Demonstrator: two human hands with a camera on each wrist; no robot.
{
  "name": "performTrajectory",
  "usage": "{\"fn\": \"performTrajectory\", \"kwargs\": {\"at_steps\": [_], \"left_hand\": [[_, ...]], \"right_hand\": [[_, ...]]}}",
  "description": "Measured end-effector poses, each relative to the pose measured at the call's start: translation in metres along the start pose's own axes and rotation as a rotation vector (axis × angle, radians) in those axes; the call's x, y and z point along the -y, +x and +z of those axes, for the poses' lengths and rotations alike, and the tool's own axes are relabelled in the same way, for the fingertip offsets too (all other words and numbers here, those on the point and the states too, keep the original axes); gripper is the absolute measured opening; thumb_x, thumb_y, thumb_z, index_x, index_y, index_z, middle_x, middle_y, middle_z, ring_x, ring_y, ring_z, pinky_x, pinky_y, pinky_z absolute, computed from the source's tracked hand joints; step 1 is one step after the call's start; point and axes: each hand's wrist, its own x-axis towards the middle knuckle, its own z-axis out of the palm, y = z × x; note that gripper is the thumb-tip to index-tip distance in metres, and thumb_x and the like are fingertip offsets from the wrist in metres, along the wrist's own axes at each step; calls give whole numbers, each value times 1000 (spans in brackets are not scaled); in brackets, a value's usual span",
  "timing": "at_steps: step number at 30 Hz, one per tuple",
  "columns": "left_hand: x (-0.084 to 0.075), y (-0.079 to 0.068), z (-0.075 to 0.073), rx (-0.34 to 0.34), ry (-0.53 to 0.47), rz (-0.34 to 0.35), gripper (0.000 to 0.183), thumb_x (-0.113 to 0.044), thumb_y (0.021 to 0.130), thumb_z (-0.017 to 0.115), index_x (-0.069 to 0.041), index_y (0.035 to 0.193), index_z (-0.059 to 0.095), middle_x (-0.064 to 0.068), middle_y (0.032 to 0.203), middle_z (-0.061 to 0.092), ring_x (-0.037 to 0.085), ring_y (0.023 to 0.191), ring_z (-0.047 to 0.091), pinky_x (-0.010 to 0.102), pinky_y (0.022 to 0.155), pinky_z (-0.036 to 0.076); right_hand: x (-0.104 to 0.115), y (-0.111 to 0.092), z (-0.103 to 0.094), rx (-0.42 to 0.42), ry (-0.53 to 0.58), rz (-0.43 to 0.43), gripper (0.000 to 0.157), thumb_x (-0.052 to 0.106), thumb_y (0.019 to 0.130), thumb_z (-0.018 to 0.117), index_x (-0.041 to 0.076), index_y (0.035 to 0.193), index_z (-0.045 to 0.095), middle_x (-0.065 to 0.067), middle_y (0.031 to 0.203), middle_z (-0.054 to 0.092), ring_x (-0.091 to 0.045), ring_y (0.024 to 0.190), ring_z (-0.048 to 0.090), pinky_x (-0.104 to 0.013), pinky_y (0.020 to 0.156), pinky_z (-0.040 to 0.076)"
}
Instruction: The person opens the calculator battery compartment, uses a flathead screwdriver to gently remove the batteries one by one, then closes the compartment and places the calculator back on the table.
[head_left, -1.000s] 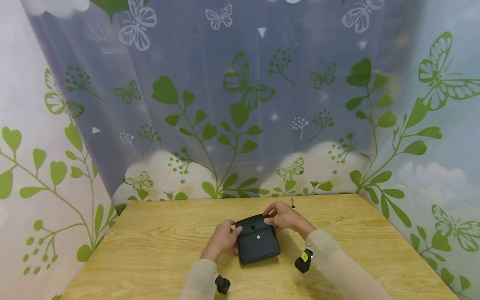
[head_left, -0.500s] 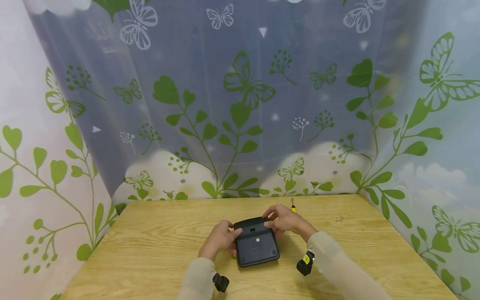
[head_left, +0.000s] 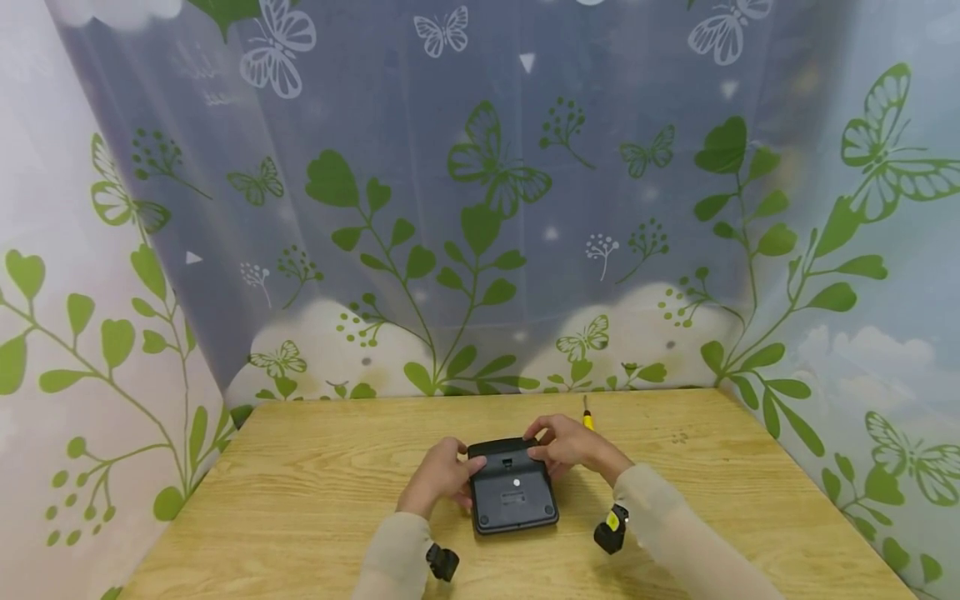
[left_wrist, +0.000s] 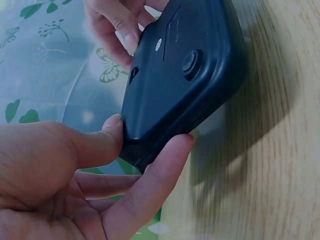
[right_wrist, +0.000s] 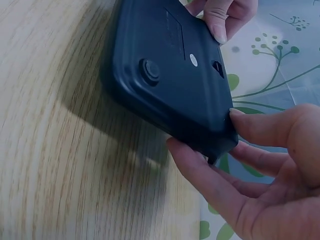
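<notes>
- Left hand (head_left: pixel 437 478), a little left of the lower centre of the head view, pinches the far left corner of a black device (head_left: pixel 495 500); its thumb lies on the upward face, and other fingers are at the side and below.
- Below it, toward the bottom edge, are a pale sleeve (head_left: pixel 396 554) and a small black wrist camera (head_left: pixel 443 563).
- The device is in the lower centre, between the two hands and over the wooden table (head_left: pixel 322 483). Its upward face shows a white round spot (head_left: pixel 516 482), a dark small opening (head_left: pixel 507 462) and round feet at the near corners. I cannot tell if its near edge touches the table.
- Right hand (head_left: pixel 567 443), right of lower centre, pinches the far right corner in a similar way, thumb on the face.
- Just beyond this hand, a yellow tool (head_left: pixel 588 421) with a thin shaft lies on the table, partly hidden.
- Behind the table, a cloth (head_left: pixel 405 108) with green leaves and butterflies fills the upper frame.
</notes>
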Motion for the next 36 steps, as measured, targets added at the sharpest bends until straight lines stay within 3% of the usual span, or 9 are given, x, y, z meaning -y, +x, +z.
{"fn": "performTrajectory", "kwargs": {"at_steps": [9,30,36], "left_hand": [[-5,-3,1,12,46,-18,53,-21,103,67,15,136,48,23,94,67,33,63,74,39,57,64],[-4,-1,8,-23,119,-40,52,-22,104,64,12,141,49,32,114,66,30,61,74,38,66,65],[-3,-1,11,-30,106,-44,52,-20,104,64,13,142,48,34,118,64,29,60,73,38,60,64]], "right_hand": [[0,0,5,18,-22,16,33,8,98,70,1,130,62,-17,108,68,-23,72,71,-43,64,67],[0,-4,13,-42,-25,44,31,5,96,72,1,126,63,-17,103,66,-23,71,70,-42,62,67],[-1,-3,14,-41,-32,38,32,5,96,72,-1,126,63,-17,99,66,-22,70,70,-42,62,67]]}}
